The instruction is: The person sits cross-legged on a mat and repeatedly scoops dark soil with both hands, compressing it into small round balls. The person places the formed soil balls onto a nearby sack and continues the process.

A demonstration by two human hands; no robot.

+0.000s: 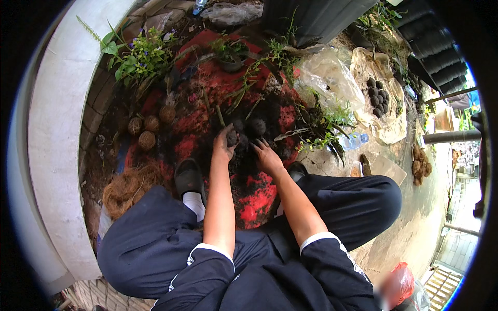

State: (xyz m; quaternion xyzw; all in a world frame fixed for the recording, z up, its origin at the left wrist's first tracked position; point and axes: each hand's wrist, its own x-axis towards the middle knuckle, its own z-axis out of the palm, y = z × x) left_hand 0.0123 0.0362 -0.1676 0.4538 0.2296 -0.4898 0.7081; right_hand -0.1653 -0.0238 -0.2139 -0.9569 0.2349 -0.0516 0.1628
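My left hand [225, 142] is closed around a dark soil ball [232, 138], its fingers dirty with soil. My right hand [267, 156] rests with spread fingers on loose black soil [244, 155] just below another dark ball [257, 126]. More dark rounded lumps lie between the hands, hard to tell from the soil. The soil is spread over a red sheet [258, 206] between my feet. To the left sit several balls wrapped in brown fibre [147, 140], and a loose heap of coconut fibre [130, 188] lies near my left knee.
At the right, several dark balls [377, 97] lie on a crumpled plastic sheet [395, 128]. A plastic bottle [354, 141] and a clear bag [330, 74] are nearer. Flowering plants [146, 52] grow beside a white ledge [62, 97]. A red plastic bag [400, 283] stands at the lower right.
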